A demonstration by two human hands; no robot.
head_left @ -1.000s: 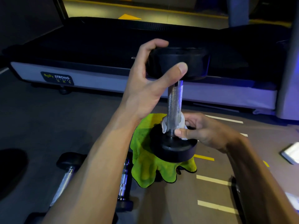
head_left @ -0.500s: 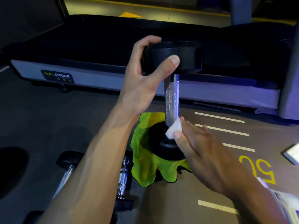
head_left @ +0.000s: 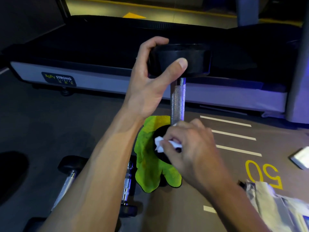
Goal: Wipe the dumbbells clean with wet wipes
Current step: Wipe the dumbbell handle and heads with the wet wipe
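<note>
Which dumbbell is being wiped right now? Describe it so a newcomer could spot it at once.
Start at the long treadmill across the back; in front of it a lime-green cloth lies on the floor. The dumbbell stands upright on that cloth, left hand gripping its top head, right hand pressing a white wipe to its bottom head. The other dumbbells lie flat.

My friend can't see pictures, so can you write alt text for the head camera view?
A person stands a dumbbell upright on a green cloth, the left hand gripping its top weight while the right hand rubs a white wet wipe on the bottom weight. Two more dumbbells lie on the floor nearby.
</note>
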